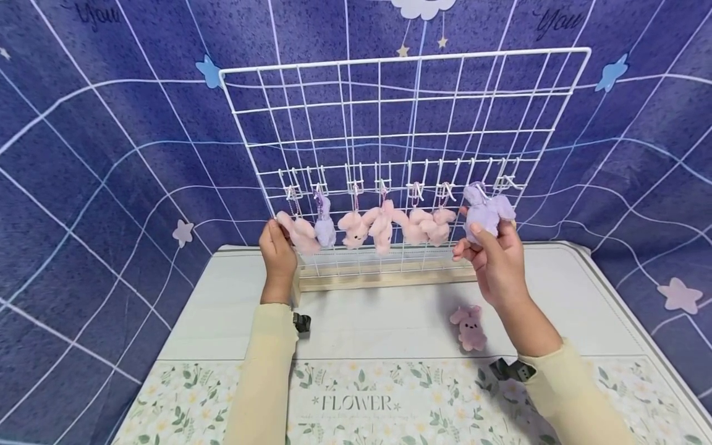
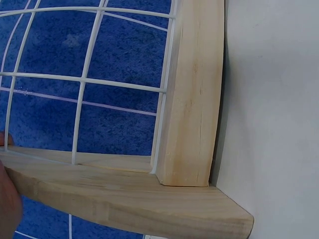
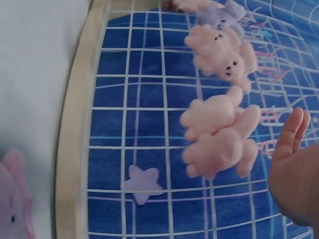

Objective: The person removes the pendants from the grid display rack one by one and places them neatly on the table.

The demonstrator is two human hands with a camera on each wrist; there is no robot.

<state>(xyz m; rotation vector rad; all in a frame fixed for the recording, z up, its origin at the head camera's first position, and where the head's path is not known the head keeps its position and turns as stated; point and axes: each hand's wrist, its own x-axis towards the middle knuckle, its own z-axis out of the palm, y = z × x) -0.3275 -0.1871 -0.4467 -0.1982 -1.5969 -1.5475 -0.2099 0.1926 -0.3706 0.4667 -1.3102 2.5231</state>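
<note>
At the left edge of a white wire grid rack [image 1: 379,133], my left hand [image 1: 278,256] grips the rack's side with curled fingers. In the left wrist view only a sliver of that hand shows, beside the wooden base [image 2: 124,199]. My right hand [image 1: 500,262] pinches a purple bunny plush [image 1: 481,213] between thumb and fingers, in front of the rightmost hook [image 1: 505,182]. The right wrist view shows part of that hand but not the plush. A row of plush keychains hangs from hooks to its left, mostly pink bunnies [image 1: 382,228], with one purple bunny [image 1: 325,227] among them.
A pink bunny plush [image 1: 471,329] lies on the white table [image 1: 367,327] below my right hand. A floral mat [image 1: 356,383] printed FLOWER covers the table's near part. Behind the rack hangs a blue curtain [image 1: 139,204] with lines and stars.
</note>
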